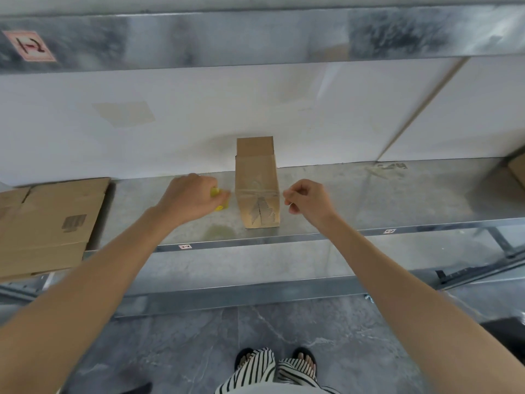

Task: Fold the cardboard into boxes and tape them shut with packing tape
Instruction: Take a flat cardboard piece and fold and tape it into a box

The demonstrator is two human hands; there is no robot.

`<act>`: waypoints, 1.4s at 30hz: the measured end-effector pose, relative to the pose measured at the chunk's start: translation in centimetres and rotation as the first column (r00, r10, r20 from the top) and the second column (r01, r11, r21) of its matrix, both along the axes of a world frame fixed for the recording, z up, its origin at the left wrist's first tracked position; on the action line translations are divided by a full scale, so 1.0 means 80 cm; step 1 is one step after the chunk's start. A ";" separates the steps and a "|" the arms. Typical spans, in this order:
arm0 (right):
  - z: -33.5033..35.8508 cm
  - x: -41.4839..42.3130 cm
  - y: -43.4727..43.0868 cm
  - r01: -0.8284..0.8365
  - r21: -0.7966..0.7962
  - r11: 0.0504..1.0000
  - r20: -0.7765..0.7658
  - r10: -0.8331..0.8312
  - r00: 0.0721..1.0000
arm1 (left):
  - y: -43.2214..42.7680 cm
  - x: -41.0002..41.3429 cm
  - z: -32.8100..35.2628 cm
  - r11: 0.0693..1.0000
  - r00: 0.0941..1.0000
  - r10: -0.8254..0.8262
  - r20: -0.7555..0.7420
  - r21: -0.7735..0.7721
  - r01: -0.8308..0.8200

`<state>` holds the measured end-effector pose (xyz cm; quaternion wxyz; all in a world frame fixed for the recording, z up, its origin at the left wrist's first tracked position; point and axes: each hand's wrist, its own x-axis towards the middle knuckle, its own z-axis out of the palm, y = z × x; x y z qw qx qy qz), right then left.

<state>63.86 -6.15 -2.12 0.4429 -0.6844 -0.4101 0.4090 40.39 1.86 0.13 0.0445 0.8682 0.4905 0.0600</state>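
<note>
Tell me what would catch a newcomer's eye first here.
A small cardboard box stands upright on the metal shelf, with a strip of clear tape across its front. The left hand grips a yellow tool beside it, and the right hand curls at its other edge. Flat cardboard lies far left.

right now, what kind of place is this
Probably a warehouse or packing area: galvanised metal shelving with a numbered label, flattened cardboard stacked at its left end, and a small taped box beside the left hand, which grips a yellow tool.
</note>
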 end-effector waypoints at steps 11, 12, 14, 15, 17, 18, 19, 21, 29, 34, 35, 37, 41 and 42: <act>-0.044 -0.038 -0.003 0.050 -0.105 0.993 0.256 -0.022 0.966 | -0.027 0.027 -0.021 0.980 0.970 0.194 0.143 -0.060 -0.187; -0.048 -0.035 -0.005 0.040 -0.128 0.991 0.303 0.000 0.953 | -0.029 0.027 -0.021 0.979 0.968 0.201 0.150 -0.064 -0.193; -0.046 -0.029 -0.004 0.081 -0.038 0.996 0.314 -0.065 0.947 | -0.032 0.029 -0.021 0.976 0.961 0.217 0.169 -0.064 -0.209; -0.037 -0.026 -0.003 0.115 0.044 0.992 0.278 -0.123 0.953 | -0.033 0.029 -0.021 0.973 0.956 0.231 0.178 -0.066 -0.223; -0.010 -0.023 0.002 0.082 0.148 0.986 0.211 -0.113 0.971 | -0.036 0.030 -0.022 0.966 0.944 0.259 0.203 -0.074 -0.249; 0.002 -0.025 0.005 0.007 0.152 0.988 0.192 -0.037 0.981 | -0.038 0.029 -0.024 0.963 0.937 0.267 0.224 -0.079 -0.256; 0.011 -0.028 0.007 -0.083 0.141 0.987 0.185 0.056 0.981 | -0.041 0.029 -0.026 0.962 0.930 0.271 0.248 -0.085 -0.258; 0.019 -0.039 0.009 -0.209 0.122 0.970 0.202 0.182 0.962 | -0.048 0.026 -0.031 0.962 0.918 0.272 0.288 -0.095 -0.256; 0.041 -0.035 0.034 -0.367 0.166 0.916 0.098 0.355 0.930 | -0.088 0.030 -0.021 0.920 0.823 0.389 0.415 -0.133 -0.368; 0.055 -0.019 0.069 -0.508 -0.104 0.855 0.273 0.516 0.812 | -0.096 0.067 -0.018 0.831 0.750 0.551 0.366 -0.324 -0.453; 0.053 -0.020 0.073 -0.517 -0.162 0.841 0.321 0.540 0.778 | -0.097 0.073 -0.021 0.812 0.726 0.572 0.381 -0.391 -0.434; 0.053 -0.023 0.076 -0.528 -0.209 0.823 0.427 0.562 0.708 | -0.097 0.080 -0.028 0.778 0.656 0.596 0.463 -0.535 -0.330; 0.063 -0.028 0.079 -0.519 -0.294 0.802 0.660 0.563 0.497 | -0.100 0.089 -0.026 0.748 0.603 0.578 0.549 -0.653 -0.122; 0.064 -0.028 0.082 -0.528 -0.300 0.794 0.681 0.566 0.464 | -0.101 0.092 -0.024 0.751 0.597 0.568 0.567 -0.654 -0.093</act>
